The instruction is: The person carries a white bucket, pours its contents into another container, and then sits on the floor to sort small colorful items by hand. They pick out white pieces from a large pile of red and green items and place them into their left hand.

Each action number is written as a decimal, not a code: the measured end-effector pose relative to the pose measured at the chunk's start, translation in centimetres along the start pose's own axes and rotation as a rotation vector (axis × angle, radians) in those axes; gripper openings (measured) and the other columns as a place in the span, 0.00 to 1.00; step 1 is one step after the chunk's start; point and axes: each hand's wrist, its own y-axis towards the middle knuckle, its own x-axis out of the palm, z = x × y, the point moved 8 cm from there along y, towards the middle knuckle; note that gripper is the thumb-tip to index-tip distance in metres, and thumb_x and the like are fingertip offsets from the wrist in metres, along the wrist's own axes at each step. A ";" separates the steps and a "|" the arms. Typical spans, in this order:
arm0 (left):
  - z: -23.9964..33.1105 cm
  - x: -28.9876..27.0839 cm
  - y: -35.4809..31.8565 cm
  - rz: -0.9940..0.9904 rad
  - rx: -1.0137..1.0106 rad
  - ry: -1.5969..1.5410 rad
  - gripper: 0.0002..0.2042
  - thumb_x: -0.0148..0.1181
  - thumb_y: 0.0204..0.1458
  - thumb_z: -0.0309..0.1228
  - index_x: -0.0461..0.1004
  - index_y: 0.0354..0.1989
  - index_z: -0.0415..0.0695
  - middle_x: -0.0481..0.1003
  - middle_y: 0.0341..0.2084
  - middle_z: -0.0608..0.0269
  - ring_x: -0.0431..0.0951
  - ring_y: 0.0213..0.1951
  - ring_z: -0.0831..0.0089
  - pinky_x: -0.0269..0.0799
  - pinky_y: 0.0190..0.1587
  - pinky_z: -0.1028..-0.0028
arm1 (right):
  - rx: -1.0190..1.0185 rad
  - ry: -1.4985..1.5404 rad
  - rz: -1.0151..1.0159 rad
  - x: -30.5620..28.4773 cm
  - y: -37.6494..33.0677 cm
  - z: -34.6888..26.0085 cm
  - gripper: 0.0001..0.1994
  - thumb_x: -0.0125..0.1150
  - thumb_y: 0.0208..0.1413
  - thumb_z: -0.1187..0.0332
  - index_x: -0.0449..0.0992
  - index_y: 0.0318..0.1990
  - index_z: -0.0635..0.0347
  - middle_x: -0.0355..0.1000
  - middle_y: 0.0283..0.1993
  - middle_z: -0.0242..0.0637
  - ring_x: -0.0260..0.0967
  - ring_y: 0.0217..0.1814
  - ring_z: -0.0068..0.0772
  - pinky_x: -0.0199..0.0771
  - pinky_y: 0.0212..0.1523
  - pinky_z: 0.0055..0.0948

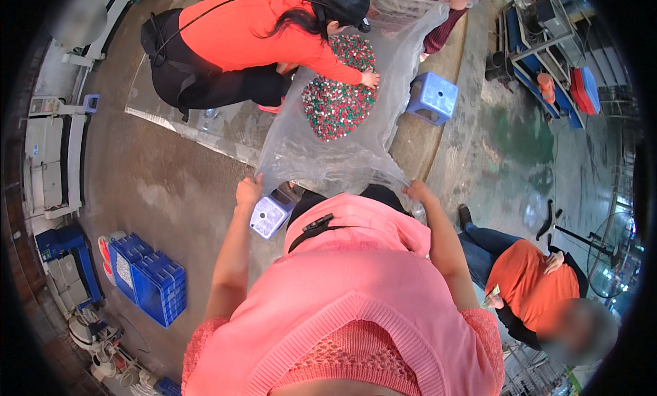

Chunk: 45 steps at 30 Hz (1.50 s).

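A wide clear plastic sheet (308,164) stretches out in front of me. My left hand (249,189) is closed on its near left corner. At the near right corner my right hand (419,190) grips the same sheet. On the sheet lies a heap of small red, green and white pieces (337,112), too small to name. A co-worker in an orange top (250,26) crouches at the far left with one hand (370,79) on the heap. Another person's hand (457,0) is at the sheet's far right edge.
Small plastic stools stand near the sheet: a blue one (434,97) to the right, a pale purple one (271,214) by my left hand. Blue crates (159,286) sit at the left. A seated person in orange (530,276) is at the right, near a fan (612,256).
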 end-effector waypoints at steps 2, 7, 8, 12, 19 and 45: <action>-0.8 0.4 0.0 0.020 -0.008 0.024 0.23 0.45 0.51 0.50 0.72 0.41 0.41 0.73 0.34 0.39 0.73 0.41 0.48 0.67 0.45 0.59 | -0.006 0.009 0.031 0.1 0.1 0.6 0.26 0.55 0.47 0.51 0.73 0.38 0.72 0.69 0.41 0.57 0.68 0.45 0.51 0.67 0.45 0.39; -1.6 2.0 0.4 -0.040 0.026 -0.019 0.25 0.45 0.51 0.50 0.72 0.39 0.37 0.72 0.34 0.38 0.72 0.41 0.46 0.66 0.45 0.59 | 0.027 0.012 -0.003 0.8 0.6 1.5 0.26 0.55 0.47 0.51 0.72 0.38 0.72 0.70 0.40 0.57 0.68 0.45 0.52 0.66 0.46 0.38; -1.7 2.3 0.6 -0.035 0.045 -0.036 0.26 0.45 0.51 0.51 0.72 0.38 0.36 0.72 0.34 0.38 0.72 0.41 0.46 0.66 0.45 0.59 | 0.032 0.011 -0.021 0.7 0.4 1.2 0.26 0.54 0.47 0.51 0.72 0.40 0.71 0.69 0.42 0.56 0.67 0.47 0.51 0.65 0.47 0.39; -2.0 3.2 0.5 -0.078 -0.025 -0.084 0.27 0.45 0.50 0.51 0.71 0.38 0.34 0.71 0.35 0.37 0.71 0.43 0.46 0.65 0.47 0.59 | 0.039 0.026 -0.058 0.1 -0.5 0.4 0.26 0.52 0.48 0.52 0.71 0.43 0.69 0.67 0.47 0.56 0.64 0.51 0.50 0.64 0.50 0.40; -2.9 4.9 0.2 -0.073 -0.041 -0.161 0.29 0.44 0.50 0.52 0.71 0.40 0.32 0.71 0.36 0.35 0.70 0.45 0.47 0.63 0.49 0.60 | 0.053 0.019 -0.008 0.0 -0.8 0.4 0.25 0.56 0.47 0.53 0.72 0.40 0.71 0.69 0.42 0.56 0.67 0.48 0.50 0.66 0.47 0.38; 7.2 -8.0 -2.2 -0.291 0.138 -0.265 0.22 0.54 0.47 0.44 0.73 0.25 0.31 0.74 0.19 0.47 0.76 0.25 0.63 0.67 0.31 0.66 | -0.029 0.329 0.055 -15.1 -13.5 -10.9 0.19 0.53 0.49 0.54 0.75 0.33 0.64 0.70 0.29 0.54 0.70 0.35 0.48 0.66 0.36 0.38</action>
